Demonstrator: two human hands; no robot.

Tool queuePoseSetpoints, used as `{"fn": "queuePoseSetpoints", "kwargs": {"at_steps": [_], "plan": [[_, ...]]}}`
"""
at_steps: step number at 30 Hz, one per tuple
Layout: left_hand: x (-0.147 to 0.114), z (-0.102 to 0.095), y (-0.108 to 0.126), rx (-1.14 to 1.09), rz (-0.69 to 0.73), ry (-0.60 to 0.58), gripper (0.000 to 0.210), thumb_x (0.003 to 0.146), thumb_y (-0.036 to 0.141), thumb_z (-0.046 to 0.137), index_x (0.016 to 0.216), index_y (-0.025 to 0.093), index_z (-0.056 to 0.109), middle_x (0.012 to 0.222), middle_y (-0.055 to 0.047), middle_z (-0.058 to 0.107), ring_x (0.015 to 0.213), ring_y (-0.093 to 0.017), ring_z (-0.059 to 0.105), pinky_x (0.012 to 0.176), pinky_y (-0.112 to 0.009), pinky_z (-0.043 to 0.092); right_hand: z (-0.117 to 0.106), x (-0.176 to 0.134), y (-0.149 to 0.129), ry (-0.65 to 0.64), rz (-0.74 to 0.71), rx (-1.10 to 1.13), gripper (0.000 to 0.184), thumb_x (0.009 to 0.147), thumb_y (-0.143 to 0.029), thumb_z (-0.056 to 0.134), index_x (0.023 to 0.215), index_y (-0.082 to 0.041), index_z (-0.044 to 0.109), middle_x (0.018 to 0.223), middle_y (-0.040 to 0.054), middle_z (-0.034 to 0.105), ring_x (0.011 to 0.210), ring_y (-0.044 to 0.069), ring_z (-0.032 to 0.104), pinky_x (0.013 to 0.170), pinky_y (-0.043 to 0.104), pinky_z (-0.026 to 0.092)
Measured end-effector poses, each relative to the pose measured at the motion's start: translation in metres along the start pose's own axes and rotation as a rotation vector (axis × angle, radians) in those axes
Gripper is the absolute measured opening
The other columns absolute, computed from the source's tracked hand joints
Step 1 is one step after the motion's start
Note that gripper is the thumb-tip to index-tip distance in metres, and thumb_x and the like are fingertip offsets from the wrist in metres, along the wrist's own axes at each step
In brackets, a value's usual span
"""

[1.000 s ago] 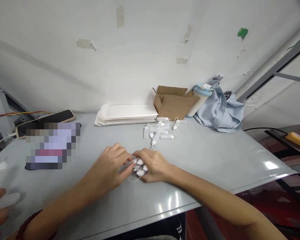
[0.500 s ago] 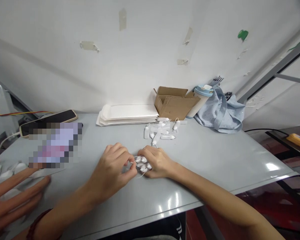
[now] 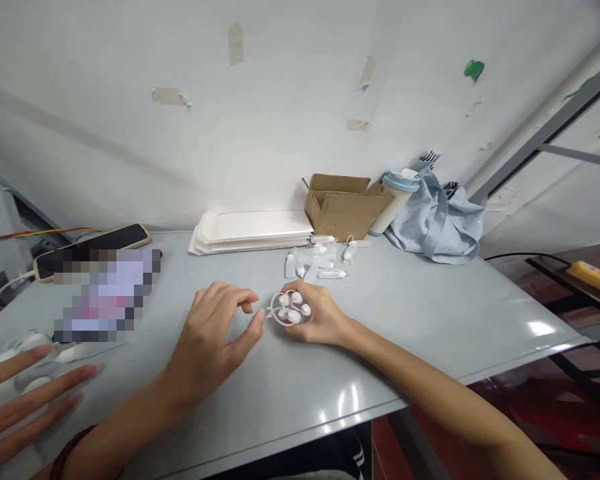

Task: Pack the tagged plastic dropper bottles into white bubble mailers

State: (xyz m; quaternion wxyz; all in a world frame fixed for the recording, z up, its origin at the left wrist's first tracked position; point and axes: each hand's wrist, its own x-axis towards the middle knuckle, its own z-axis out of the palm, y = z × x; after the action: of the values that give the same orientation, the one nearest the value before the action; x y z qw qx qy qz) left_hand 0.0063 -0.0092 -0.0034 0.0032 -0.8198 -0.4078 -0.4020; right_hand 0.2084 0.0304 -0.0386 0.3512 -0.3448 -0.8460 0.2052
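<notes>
My right hand [image 3: 317,313] is wrapped round a bundle of small clear tubes with white tips [image 3: 294,308], held with the tips facing up. Thin white loops [image 3: 276,315] stand out from the bundle towards the left. Close by on that side, my left hand [image 3: 223,327] has its thumb and forefinger parted with nothing between them. Its thumb tip is right beside the end of a loop; whether they touch I cannot tell. Beyond my right hand lies a loose pile of similar tubes [image 3: 325,257] on the grey table [image 3: 220,420].
Behind the pile are a stack of white flat packets [image 3: 255,227], an open cardboard box [image 3: 347,217], a lidded cup [image 3: 397,200] and a blue cloth bag [image 3: 437,227]. At left are two phones, one black-screened [image 3: 95,247], and another person's hand [image 3: 35,393] over more white pieces.
My left thumb and forefinger have parted from their pinch at the loops. The bundle in my right hand has tilted so its tips and a round loop show. The other person's hand shifted slightly.
</notes>
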Motion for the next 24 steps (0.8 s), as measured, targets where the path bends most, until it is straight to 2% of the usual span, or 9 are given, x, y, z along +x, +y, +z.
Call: {"fn": "queuePoseSetpoints", "kwargs": {"at_steps": [4, 10, 19, 24], "plan": [[-0.001, 0.003, 0.001, 0.020, 0.111, -0.148, 0.003, 0.086, 0.013, 0.053, 0.088, 0.015, 0.054, 0.079, -0.003, 0.058, 0.077, -0.019, 0.050, 0.069, -0.034, 0.035, 0.000, 0.001, -0.005, -0.031, 0.104, 0.150, 0.034, 0.062, -0.019, 0.063, 0.094, -0.020, 0.053, 0.077, -0.0011, 0.063, 0.063, 0.013, 0.057, 0.058, 0.024, 0.045], [-0.009, 0.012, 0.000, 0.107, 0.158, -0.287, 0.012, 0.088, 0.014, 0.049, 0.077, 0.014, 0.054, 0.078, -0.005, 0.056, 0.076, -0.021, 0.048, 0.066, -0.034, 0.036, 0.004, -0.001, -0.011, -0.082, 0.087, 0.130, 0.031, 0.065, -0.020, 0.068, 0.093, -0.019, 0.056, 0.077, -0.0006, 0.064, 0.065, 0.014, 0.059, 0.060, 0.024, 0.046], [-0.013, 0.020, -0.002, 0.200, 0.188, -0.334, 0.016, 0.086, 0.012, 0.046, 0.072, 0.014, 0.053, 0.070, -0.005, 0.055, 0.067, -0.021, 0.047, 0.061, -0.033, 0.035, 0.007, -0.002, -0.002, -0.161, -0.039, 0.045, 0.031, 0.072, -0.022, 0.067, 0.100, -0.018, 0.054, 0.090, 0.0054, 0.065, 0.079, 0.017, 0.061, 0.069, 0.028, 0.049], [-0.013, 0.024, -0.001, 0.221, 0.212, -0.252, 0.021, 0.087, 0.010, 0.042, 0.067, 0.015, 0.050, 0.066, -0.005, 0.052, 0.064, -0.020, 0.043, 0.059, -0.032, 0.032, 0.009, -0.005, -0.004, -0.107, -0.076, 0.023, 0.031, 0.070, -0.019, 0.066, 0.098, -0.019, 0.053, 0.084, 0.0030, 0.064, 0.072, 0.015, 0.060, 0.065, 0.026, 0.049]]}}
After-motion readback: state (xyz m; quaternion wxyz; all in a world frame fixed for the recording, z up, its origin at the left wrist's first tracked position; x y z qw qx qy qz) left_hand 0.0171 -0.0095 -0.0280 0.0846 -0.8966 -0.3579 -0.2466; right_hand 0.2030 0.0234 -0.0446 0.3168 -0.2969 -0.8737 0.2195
